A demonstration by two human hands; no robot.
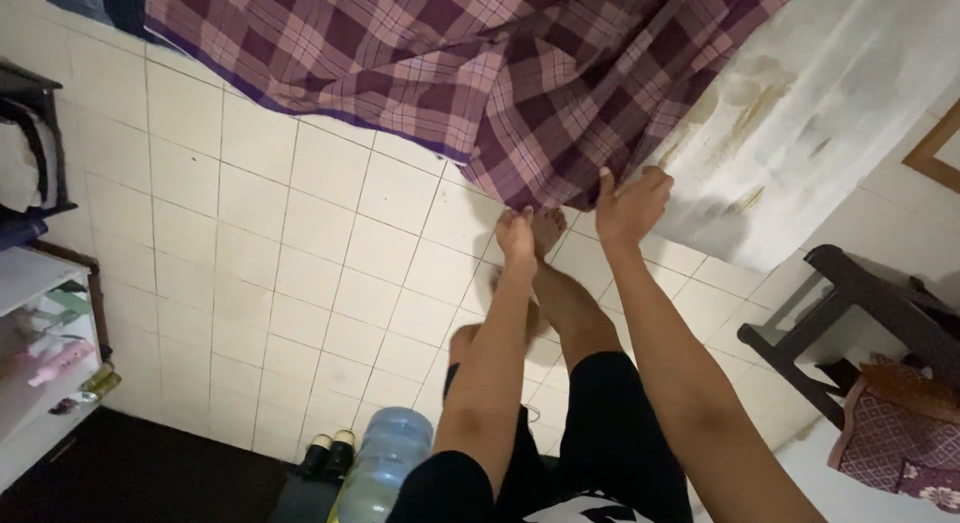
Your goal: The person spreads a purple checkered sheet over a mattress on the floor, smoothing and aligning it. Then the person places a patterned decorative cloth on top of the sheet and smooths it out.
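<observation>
Now both hands' fingers, left hand; right hand, pinched shut on soft plaid cloth.

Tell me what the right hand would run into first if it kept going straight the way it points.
The right hand already touches the purple plaid cloth at its lower edge; going on, it would likely press into that cloth, maybe the white mattress edge beside it. Depth is unclear.
</observation>
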